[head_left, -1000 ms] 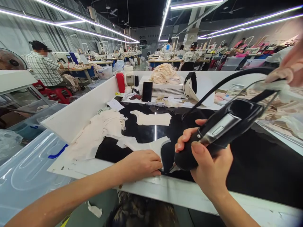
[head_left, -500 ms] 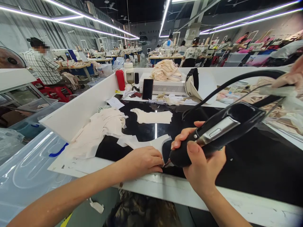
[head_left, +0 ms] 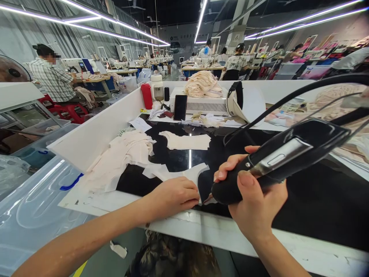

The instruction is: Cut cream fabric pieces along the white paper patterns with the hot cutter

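My left hand (head_left: 174,196) rests at the front edge of the black glossy work surface (head_left: 302,215). Its bent fingers are pressed together on the lower corner of a cream fabric piece (head_left: 184,175) with a curved edge. My right hand (head_left: 256,196) is wrapped round a black corded hand tool (head_left: 284,157) with a silver plate on top; its shape resembles an iron's handle. The tool's rounded front tilts down just right of the fabric, and its underside is hidden. Farther back lies a second cream piece (head_left: 187,141), flat and apart from both hands.
A spread stack of cream pieces (head_left: 123,157) lies at left. Behind stand a phone (head_left: 180,107), a red container (head_left: 146,96), a white box (head_left: 198,105) bearing folded fabric (head_left: 204,84), and a visor (head_left: 245,104). A black cable (head_left: 288,96) arches from the right. A co-worker (head_left: 52,75) sits at left.
My right hand and the tool have shifted right, away from my left hand. A hand near the cable at upper right has gone out of view. My left hand and the fabric stay almost still.
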Tool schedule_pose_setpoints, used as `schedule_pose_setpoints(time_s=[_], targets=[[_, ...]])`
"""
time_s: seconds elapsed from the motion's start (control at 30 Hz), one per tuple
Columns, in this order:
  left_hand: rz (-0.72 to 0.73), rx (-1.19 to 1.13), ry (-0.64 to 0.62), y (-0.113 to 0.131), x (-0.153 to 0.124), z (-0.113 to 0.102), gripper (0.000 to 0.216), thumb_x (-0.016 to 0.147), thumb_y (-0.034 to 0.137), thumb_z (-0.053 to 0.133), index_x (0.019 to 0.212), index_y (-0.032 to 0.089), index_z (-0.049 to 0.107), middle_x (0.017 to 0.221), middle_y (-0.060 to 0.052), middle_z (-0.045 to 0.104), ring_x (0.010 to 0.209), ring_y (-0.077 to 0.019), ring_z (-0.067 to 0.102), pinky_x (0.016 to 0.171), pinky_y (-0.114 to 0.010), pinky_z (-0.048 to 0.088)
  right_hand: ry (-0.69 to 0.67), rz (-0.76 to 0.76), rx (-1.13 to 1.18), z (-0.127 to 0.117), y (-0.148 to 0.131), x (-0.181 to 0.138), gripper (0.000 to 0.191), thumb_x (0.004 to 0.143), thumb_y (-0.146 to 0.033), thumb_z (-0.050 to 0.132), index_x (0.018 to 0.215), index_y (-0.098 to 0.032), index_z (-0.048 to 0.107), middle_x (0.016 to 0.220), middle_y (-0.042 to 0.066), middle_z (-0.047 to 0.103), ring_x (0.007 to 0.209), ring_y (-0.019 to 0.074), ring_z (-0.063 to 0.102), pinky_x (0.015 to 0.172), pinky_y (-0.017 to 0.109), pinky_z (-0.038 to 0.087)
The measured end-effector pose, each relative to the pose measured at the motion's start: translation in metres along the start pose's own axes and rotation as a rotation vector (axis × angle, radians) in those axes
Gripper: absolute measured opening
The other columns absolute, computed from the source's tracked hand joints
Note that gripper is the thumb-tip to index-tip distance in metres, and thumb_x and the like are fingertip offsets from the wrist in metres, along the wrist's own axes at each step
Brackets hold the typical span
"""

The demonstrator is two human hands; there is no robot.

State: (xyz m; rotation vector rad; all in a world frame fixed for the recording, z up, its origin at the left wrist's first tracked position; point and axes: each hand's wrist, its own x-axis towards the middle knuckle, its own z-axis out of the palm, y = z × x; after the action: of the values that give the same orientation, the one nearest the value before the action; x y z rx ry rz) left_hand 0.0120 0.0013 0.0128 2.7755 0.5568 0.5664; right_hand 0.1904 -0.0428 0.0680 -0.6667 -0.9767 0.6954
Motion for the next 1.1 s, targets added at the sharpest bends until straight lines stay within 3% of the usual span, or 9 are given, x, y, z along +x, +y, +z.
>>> schedule_pose_setpoints(time_s=[0.1, 0.23, 0.37, 0.53, 0.67, 0.87, 1.1], targets=[[0.052, 0.078, -0.038, 0.001, 0.001, -0.002, 0.010, 0.104, 0.023, 0.063, 0.101, 0.017, 0.071, 0.101, -0.004, 0.073, 0.096, -0.0178, 0.069, 0.087, -0.030, 0.053, -0.005, 0.005, -0.005, -0.002, -0.001, 0.000, 0.040, 0.084, -0.035, 0.084, 0.116, -0.027, 0.061, 0.082, -0.004, 0.066, 0.061, 0.0154, 0.064, 0.058, 0.033, 0.056], [0.147, 0.351, -0.121, 0.013, 0.005, -0.006, 0.018, 0.101, 0.007, 0.058, 0.088, 0.016, 0.065, 0.088, -0.004, 0.068, 0.086, -0.0196, 0.065, 0.077, -0.032, 0.055, 0.009, 0.008, -0.002, -0.001, 0.000, 0.000, 0.041, 0.083, -0.035, 0.085, 0.115, -0.027, 0.061, 0.082, -0.004, 0.066, 0.060, 0.0153, 0.063, 0.058, 0.033, 0.055], [0.129, 0.480, -0.182, 0.026, 0.008, -0.006, 0.020, 0.098, 0.002, 0.053, 0.085, 0.016, 0.061, 0.082, -0.004, 0.063, 0.074, -0.0198, 0.060, 0.066, -0.033, 0.052, 0.013, 0.002, -0.002, -0.001, 0.000, 0.000, 0.042, 0.083, -0.036, 0.085, 0.115, -0.026, 0.061, 0.082, -0.004, 0.067, 0.060, 0.0152, 0.063, 0.058, 0.033, 0.055], [-0.078, 0.261, -0.060, 0.021, 0.007, -0.002, 0.015, 0.099, 0.014, 0.059, 0.085, 0.018, 0.063, 0.089, -0.002, 0.067, 0.083, -0.0186, 0.064, 0.077, -0.032, 0.053, 0.007, 0.011, 0.014, 0.000, -0.001, -0.001, 0.042, 0.083, -0.036, 0.086, 0.115, -0.026, 0.061, 0.082, -0.004, 0.067, 0.060, 0.0150, 0.064, 0.057, 0.032, 0.055], [-0.176, 0.052, 0.005, 0.017, 0.006, -0.002, 0.013, 0.096, 0.013, 0.062, 0.087, 0.019, 0.069, 0.091, -0.001, 0.072, 0.085, -0.0176, 0.066, 0.079, -0.029, 0.051, 0.029, 0.006, 0.012, 0.002, 0.001, 0.000, 0.042, 0.082, -0.036, 0.085, 0.115, -0.026, 0.061, 0.082, -0.004, 0.067, 0.060, 0.0150, 0.064, 0.058, 0.033, 0.055], [-0.174, 0.016, 0.016, 0.018, 0.008, -0.001, 0.012, 0.094, 0.011, 0.064, 0.086, 0.017, 0.071, 0.090, -0.002, 0.073, 0.085, -0.0185, 0.067, 0.080, -0.029, 0.050, 0.019, -0.002, 0.005, 0.003, 0.002, 0.001, 0.041, 0.083, -0.037, 0.085, 0.115, -0.027, 0.060, 0.083, -0.004, 0.067, 0.060, 0.0146, 0.064, 0.060, 0.033, 0.056], [-0.117, -0.070, -0.080, 0.011, 0.007, -0.011, 0.003, 0.094, 0.017, 0.072, 0.095, 0.018, 0.074, 0.099, -0.002, 0.074, 0.091, -0.0189, 0.070, 0.084, -0.028, 0.051, 0.003, 0.003, 0.009, 0.003, 0.002, -0.003, 0.042, 0.083, -0.037, 0.084, 0.116, -0.026, 0.060, 0.082, -0.004, 0.066, 0.060, 0.0144, 0.063, 0.058, 0.032, 0.054]])
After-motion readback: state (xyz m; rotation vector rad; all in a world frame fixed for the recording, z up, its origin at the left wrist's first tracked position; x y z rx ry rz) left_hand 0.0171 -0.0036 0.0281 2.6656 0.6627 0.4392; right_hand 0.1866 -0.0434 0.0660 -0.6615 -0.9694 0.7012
